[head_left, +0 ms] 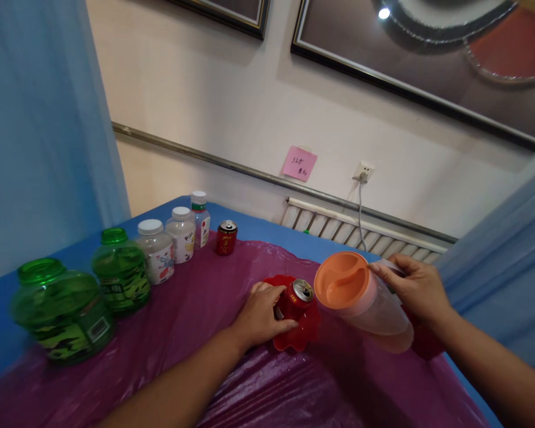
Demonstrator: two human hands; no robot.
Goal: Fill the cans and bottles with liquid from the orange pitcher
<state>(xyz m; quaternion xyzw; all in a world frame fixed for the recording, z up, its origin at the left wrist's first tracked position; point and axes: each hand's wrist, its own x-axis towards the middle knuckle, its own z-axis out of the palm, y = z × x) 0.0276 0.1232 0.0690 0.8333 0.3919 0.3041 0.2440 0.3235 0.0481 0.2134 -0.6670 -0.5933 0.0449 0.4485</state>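
Steadily, the left hand [259,315] has its fingers and thumb curved around the side of an opened red can [292,304], which sits over a scalloped red dish [290,342] on the purple sheet [191,345] covering the counter [261,224]. Just to the right, the right hand [417,286] has its fingers closed on the handle of a clear pitcher [378,316], tipped with its orange lid [342,279] towards the can; whether any liquid is running out, I cannot tell. Off to the left, a second red can [226,239] stands near three white-capped bottles [181,236] and two green jars [66,318].
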